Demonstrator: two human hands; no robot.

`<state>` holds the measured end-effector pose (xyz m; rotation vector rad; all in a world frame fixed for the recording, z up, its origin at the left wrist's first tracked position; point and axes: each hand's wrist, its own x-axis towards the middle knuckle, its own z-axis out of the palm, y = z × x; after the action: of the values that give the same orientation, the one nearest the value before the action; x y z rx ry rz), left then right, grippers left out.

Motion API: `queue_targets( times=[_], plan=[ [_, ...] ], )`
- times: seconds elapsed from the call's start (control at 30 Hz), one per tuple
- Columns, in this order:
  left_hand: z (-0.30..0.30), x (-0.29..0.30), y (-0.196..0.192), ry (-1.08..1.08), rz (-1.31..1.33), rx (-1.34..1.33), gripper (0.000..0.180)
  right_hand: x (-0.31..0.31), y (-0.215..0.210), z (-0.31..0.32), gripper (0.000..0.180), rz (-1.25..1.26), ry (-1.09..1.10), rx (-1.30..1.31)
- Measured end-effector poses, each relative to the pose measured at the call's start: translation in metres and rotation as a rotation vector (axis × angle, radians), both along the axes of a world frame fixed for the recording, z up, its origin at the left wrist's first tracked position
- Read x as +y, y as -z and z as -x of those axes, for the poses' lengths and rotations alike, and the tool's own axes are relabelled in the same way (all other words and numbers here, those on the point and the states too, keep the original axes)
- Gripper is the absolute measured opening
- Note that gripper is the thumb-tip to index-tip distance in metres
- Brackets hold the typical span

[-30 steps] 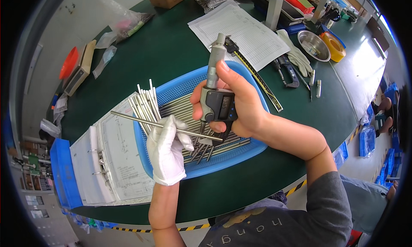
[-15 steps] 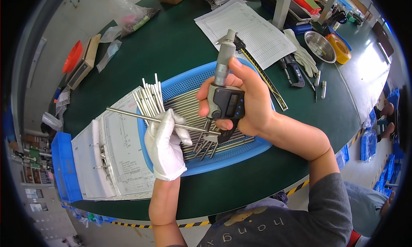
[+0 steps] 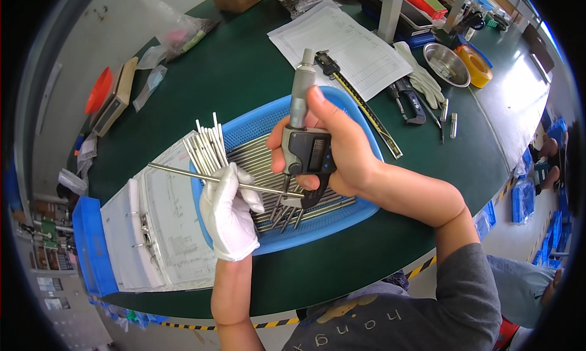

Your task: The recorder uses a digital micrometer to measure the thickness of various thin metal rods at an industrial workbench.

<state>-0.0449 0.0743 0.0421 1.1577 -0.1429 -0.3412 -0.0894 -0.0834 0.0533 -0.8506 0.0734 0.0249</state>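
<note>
My left hand point(image 3: 231, 215), in a white glove, is closed on a long thin metal rod point(image 3: 183, 170) that slants down to the right. In my bare right hand point(image 3: 348, 143) is a digital micrometer point(image 3: 309, 151), held upright with the thumb high beside its barrel. The far end of the rod lies at the micrometer's measuring gap; I cannot tell whether both faces touch it. Beneath both hands, a blue perforated basket point(image 3: 360, 213) holds many similar rods point(image 3: 256, 149). A bundle of rods point(image 3: 206, 144) sticks up behind the glove; whether the glove also grips it is hidden.
Left of the basket lies an open ring binder point(image 3: 174, 229) beside a blue bin point(image 3: 91, 247). Beyond the basket are a caliper point(image 3: 366, 113) and paper sheets point(image 3: 342, 46). Farther right are another micrometer point(image 3: 410, 104), a glove point(image 3: 421, 76), a metal bowl point(image 3: 447, 64) and yellow tape point(image 3: 475, 67).
The whole view has shifted slightly. The micrometer and my right hand have moved a little left, nearer my left hand. Both hands keep their holds.
</note>
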Motion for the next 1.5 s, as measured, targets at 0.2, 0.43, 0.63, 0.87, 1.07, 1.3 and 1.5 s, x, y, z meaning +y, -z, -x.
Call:
queue_targets(
  times=[0.2, 0.43, 0.63, 0.87, 1.07, 1.3, 1.5],
  plan=[
    [-0.006, 0.005, 0.002, 0.004, 0.043, 0.000, 0.023, -0.002, -0.001, -0.002, 0.066, -0.056, -0.030, 0.040],
    [-0.005, 0.003, 0.001, 0.000, 0.035, -0.013, 0.023, -0.001, -0.004, 0.000, 0.062, 0.053, 0.008, 0.030],
    [-0.003, 0.001, 0.001, -0.029, 0.044, 0.020, 0.023, -0.003, -0.002, -0.001, 0.066, 0.110, -0.010, 0.036],
    [-0.006, 0.003, 0.000, -0.041, 0.067, 0.032, 0.023, -0.001, -0.003, 0.000, 0.064, -0.019, -0.011, 0.026],
    [-0.010, 0.008, 0.004, -0.009, 0.071, -0.018, 0.022, -0.002, -0.002, -0.001, 0.068, -0.035, -0.040, 0.050],
    [-0.010, 0.009, 0.007, -0.002, 0.088, -0.006, 0.022, 0.001, -0.004, -0.001, 0.065, 0.055, 0.022, 0.059],
    [-0.008, 0.008, 0.002, -0.017, 0.115, 0.046, 0.022, 0.000, -0.003, -0.001, 0.068, 0.127, -0.025, 0.011]
  ],
)
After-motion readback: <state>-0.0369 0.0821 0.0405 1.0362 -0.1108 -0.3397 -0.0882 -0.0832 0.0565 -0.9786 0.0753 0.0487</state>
